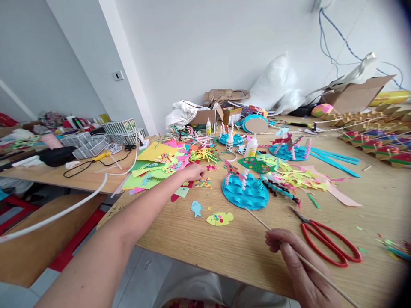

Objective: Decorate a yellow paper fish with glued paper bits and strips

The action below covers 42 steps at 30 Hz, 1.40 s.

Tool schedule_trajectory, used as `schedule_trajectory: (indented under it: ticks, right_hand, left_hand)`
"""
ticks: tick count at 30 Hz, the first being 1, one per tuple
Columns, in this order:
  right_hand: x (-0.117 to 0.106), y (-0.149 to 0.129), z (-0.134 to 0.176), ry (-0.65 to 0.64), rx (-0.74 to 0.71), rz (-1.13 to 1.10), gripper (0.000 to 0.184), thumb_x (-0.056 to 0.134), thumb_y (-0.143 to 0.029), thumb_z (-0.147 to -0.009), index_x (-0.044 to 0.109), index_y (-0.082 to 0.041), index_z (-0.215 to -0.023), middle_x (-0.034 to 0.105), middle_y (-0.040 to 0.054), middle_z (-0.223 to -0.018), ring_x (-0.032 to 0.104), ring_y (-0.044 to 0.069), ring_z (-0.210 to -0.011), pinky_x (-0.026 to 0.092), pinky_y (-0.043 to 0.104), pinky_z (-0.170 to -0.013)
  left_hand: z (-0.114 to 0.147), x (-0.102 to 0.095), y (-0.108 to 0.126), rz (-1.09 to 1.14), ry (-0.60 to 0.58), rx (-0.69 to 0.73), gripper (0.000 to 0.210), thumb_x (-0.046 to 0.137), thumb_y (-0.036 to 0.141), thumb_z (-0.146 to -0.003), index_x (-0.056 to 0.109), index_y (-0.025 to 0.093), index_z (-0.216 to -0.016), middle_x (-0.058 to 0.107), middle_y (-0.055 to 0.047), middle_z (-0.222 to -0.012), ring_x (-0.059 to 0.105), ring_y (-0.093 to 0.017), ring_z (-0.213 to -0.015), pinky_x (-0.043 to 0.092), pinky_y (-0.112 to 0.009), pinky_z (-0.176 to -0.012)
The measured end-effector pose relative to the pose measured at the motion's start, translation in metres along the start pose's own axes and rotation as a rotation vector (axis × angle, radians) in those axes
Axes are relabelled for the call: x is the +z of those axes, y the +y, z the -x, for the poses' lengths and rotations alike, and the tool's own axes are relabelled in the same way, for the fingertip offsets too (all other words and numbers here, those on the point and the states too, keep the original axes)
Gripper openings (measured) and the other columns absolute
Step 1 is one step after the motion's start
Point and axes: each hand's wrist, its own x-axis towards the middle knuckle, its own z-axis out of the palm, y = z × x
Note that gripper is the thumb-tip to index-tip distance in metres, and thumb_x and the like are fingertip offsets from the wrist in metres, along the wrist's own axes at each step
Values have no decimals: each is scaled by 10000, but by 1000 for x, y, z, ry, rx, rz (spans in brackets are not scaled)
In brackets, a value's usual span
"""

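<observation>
My right hand (293,256) grips a thin wooden stick (257,217), its tip pointing toward a round blue base (239,197) with paper fish on twisted posts. My left hand (194,172) reaches across the table with its fingers curled down at the small paper dots (203,183); what the fingers hold, if anything, is hidden. Nearer to me lie a yellow paper fish (220,219) with coloured dots and a small blue paper fish (196,208). To the right of the base are red-handled scissors (330,241), blades apart.
Coloured paper sheets (154,152) pile up beyond my left forearm. Glue bottles (251,146) and another blue base (289,150) stand farther back. Yellow-green paper scraps (298,173) spread to the right. A white cable (80,206) hangs across the gap between the tables.
</observation>
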Motion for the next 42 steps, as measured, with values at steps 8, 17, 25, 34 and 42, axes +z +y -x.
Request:
schedule_trajectory:
  ticks: [8,17,25,34,42]
  right_hand:
    - [-1,-3,-2,-1,-5,-29,182,372,-312,-874,538,-243,-899,564,5,-784,555,124,-730,462,174,-618]
    - [-1,-2,-3,-7,-12,-32,175,374,-300,-872,539,-243,-893,562,5,-774,551,125,-726,457,179,-614]
    - [0,-3,-3,-7,-8,-33,179,374,-304,-871,540,-238,-881,560,5,-761,549,129,-714,454,190,-604]
    - [1,-2,-4,-1,-19,-50,183,372,-286,-874,547,-232,-885,562,8,-756,552,127,-701,457,195,-598]
    - [1,-1,-3,1,-16,-75,204,378,-302,-871,559,-213,-900,584,24,-751,566,147,-691,469,221,-590]
  left_hand:
    - [8,-6,-2,5,26,11,98,479,157,-686,577,152,-683,549,18,-585,473,-111,-544,290,-202,-474]
    - [21,-5,12,-16,9,127,161,464,111,-694,596,173,-763,615,9,-726,540,-120,-681,355,-192,-574]
    - [31,2,29,-105,7,154,113,491,168,-702,592,173,-751,612,-42,-823,553,-180,-771,386,-235,-601]
    - [25,6,27,-114,25,124,139,455,136,-691,582,175,-732,606,-44,-799,549,-183,-749,396,-245,-596]
    - [20,12,8,-49,58,109,212,418,114,-691,595,177,-789,620,-7,-746,542,-136,-676,391,-218,-594]
